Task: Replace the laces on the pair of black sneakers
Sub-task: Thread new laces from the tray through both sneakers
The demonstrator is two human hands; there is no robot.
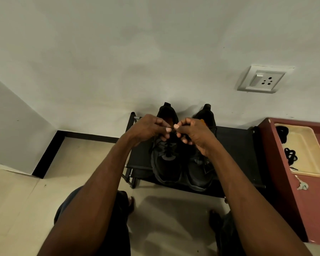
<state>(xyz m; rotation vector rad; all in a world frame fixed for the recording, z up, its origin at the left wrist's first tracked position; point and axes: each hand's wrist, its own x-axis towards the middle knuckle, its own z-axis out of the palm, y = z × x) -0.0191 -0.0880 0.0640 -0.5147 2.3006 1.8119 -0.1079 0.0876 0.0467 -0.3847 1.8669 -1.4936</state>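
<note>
Two black sneakers stand side by side on a low black rack (235, 145), heels toward the wall. My left hand (148, 129) and my right hand (192, 133) hover over the left sneaker (166, 163), fingertips almost meeting. Both pinch a thin black lace (171, 128) that runs up from this shoe's eyelets. The right sneaker (198, 174) is partly hidden behind my right hand, and loose lace lies on its top.
A dark red cabinet (284, 182) stands at the right, carrying a cream tray (308, 150) with coiled black laces (290, 156). A key (302, 184) lies on the cabinet near the tray. A wall socket (262, 79) sits above. My knees and feet are on the tiled floor.
</note>
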